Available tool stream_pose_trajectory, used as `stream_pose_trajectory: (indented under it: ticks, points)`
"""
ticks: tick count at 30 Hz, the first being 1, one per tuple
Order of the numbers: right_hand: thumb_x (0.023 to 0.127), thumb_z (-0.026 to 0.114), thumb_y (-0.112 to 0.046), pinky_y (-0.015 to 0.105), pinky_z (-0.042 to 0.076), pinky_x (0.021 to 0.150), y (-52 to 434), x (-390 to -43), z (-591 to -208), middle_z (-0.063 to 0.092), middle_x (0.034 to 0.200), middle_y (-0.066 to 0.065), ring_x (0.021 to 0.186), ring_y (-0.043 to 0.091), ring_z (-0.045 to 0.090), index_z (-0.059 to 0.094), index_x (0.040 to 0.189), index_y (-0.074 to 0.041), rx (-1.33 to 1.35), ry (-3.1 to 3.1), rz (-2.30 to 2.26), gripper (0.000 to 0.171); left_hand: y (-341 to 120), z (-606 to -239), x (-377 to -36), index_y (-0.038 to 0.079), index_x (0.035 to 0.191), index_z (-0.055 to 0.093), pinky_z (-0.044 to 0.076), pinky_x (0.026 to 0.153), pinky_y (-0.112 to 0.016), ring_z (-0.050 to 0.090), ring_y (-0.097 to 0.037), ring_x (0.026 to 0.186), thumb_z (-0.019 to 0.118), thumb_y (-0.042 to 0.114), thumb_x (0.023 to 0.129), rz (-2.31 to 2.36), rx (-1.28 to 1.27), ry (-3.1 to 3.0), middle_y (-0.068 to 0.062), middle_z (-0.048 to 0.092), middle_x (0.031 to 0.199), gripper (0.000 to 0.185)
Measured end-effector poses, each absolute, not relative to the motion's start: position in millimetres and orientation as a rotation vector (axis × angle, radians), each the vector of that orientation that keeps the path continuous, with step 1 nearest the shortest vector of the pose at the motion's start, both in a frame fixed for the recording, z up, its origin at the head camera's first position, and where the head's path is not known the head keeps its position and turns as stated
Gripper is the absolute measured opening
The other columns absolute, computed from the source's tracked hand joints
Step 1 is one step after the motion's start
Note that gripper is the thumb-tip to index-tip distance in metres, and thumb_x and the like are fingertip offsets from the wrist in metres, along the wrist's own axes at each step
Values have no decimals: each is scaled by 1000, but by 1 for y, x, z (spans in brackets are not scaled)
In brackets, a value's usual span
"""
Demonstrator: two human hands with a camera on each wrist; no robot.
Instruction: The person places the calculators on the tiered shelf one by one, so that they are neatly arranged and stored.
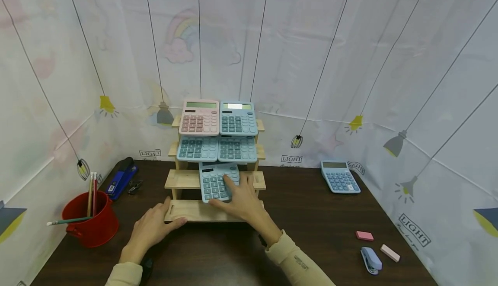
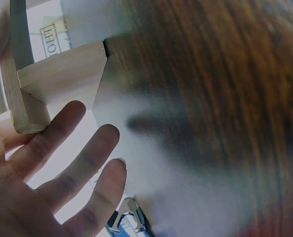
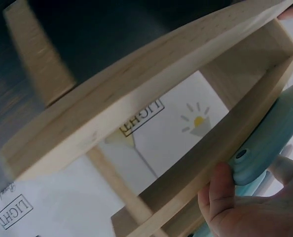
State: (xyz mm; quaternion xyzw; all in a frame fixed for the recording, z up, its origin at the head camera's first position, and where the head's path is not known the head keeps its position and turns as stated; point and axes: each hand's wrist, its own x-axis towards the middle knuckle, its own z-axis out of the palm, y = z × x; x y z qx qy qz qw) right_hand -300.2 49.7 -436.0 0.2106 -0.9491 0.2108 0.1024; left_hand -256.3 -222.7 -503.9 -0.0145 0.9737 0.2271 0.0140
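Note:
A tiered wooden rack (image 1: 184, 210) stands in the middle of the table with calculators on its steps. My right hand (image 1: 243, 199) holds a blue calculator (image 1: 212, 182) by its edges, thumb at its near edge. This calculator leans, slightly turned, on the second step from the bottom; the right wrist view shows my fingers at its edge. My left hand (image 1: 153, 227) touches the left end of the lowest step, its fingers spread and fairly straight in the left wrist view. Above are a pink calculator (image 1: 199, 118), a blue calculator (image 1: 238, 119) beside it, and two more blue ones one step lower.
Another blue calculator (image 1: 340, 178) lies at the right back. Nearer are a pink eraser (image 1: 364, 236), a pale eraser (image 1: 390, 253) and a small stapler (image 1: 371, 260). A red bucket (image 1: 91, 229) with pencils and a dark blue stapler (image 1: 121, 178) are at left.

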Motion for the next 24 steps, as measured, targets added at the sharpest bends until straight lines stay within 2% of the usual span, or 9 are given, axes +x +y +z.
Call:
stream_pose_trajectory:
  ticks: [13, 19, 24]
  points:
    - [81, 64, -74, 54, 49, 99, 13, -304, -438, 41, 145, 34, 126, 44, 43, 52, 147, -20, 639, -2771, 488, 86, -222, -506, -256, 3, 156, 32, 49, 89, -66, 56, -46, 125, 54, 84, 80, 698, -46, 3026, -25, 54, 143, 113]
    - [82, 57, -80, 42, 50, 92, -7, -308, -438, 50, 135, 29, 113, 35, 47, 53, 146, -20, 567, -2746, 359, 88, -222, -504, -256, 2, 157, 31, 49, 88, -67, 55, -47, 125, 53, 84, 80, 697, -50, 3018, -25, 53, 144, 114]
    - [82, 52, -84, 37, 47, 85, -22, -311, -439, 53, 130, 26, 105, 30, 48, 53, 145, -23, 486, -2752, 278, 88, -221, -501, -255, 2, 157, 31, 49, 87, -67, 56, -46, 125, 54, 84, 81, 700, -51, 3017, -25, 54, 143, 114]
